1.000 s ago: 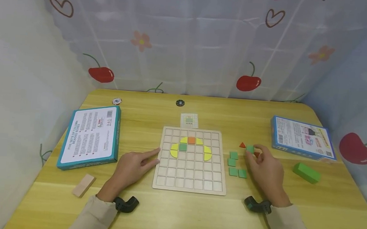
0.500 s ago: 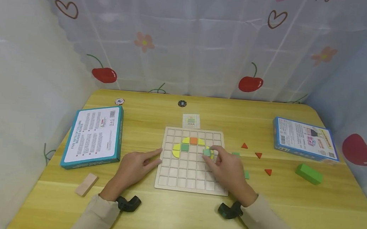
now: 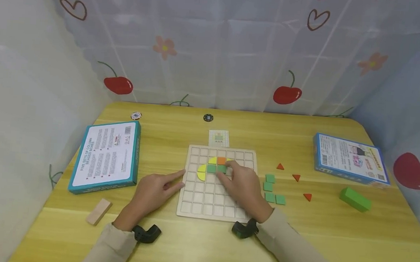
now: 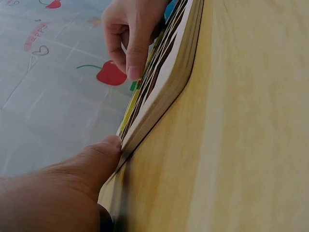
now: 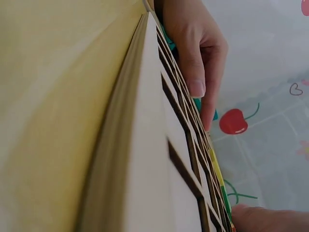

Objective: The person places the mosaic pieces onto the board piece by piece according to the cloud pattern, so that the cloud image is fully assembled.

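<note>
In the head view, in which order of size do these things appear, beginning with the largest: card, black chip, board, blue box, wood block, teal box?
1. Board
2. Teal box
3. Blue box
4. Card and wood block: these look about alike, so I leave them unranked
5. Black chip

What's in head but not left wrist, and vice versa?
Only head: three red triangles, four loose green squares, pattern card, wooden block, black chip.

Only left wrist: the layers in the board's side.

Both: board, yellow on it, left hand, right hand, table, cherry-print curtain.
</note>
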Motion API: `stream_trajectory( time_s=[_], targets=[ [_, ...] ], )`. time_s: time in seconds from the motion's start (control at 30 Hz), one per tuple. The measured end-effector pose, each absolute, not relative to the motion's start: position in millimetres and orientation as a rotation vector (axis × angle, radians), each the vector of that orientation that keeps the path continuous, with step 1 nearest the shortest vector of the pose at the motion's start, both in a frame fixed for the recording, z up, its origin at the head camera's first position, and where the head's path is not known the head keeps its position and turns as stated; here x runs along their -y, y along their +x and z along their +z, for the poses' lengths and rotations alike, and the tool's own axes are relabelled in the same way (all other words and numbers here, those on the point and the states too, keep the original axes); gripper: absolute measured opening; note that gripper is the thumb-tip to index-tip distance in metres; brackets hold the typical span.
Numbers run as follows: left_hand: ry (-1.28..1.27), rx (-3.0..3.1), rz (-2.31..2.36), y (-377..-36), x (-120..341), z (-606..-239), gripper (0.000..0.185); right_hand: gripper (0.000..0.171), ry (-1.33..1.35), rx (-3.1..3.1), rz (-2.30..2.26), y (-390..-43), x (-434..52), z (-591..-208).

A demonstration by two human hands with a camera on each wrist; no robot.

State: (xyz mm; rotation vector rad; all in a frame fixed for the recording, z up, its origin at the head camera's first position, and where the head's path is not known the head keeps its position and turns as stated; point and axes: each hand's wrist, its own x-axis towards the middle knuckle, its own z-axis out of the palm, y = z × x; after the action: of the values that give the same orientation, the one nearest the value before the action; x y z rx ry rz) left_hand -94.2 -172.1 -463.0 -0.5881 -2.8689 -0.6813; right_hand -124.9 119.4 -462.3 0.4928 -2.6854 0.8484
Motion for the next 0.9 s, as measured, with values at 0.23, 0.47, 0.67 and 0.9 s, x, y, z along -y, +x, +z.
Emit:
stream_trajectory(
  time_s=[0.23,0.47,0.67,0.9],
  targets=[
    [-0.585,2.872,-0.672,-94.4,172.4,-462.7,0.042,0.034,0.502,2.676,0.813,-125.7,-119.2,-466.4],
    [-0.589,2.870,-0.663,-94.7,171.5,-461.9,0.042,0.025,0.508,2.668,0.818,-123.3,-121.0,-466.7],
    [-0.594,2.870,-0.667,-94.6,171.6,-462.6,0.042,0.020,0.611,2.542,0.822,-116.4,-129.1,-469.0],
    [-0.600,2.853,-0.662,-95.0,172.0,-463.6,0.041,0.021,0.722,2.364,0.794,-105.5,-148.0,-473.2]
  ],
)
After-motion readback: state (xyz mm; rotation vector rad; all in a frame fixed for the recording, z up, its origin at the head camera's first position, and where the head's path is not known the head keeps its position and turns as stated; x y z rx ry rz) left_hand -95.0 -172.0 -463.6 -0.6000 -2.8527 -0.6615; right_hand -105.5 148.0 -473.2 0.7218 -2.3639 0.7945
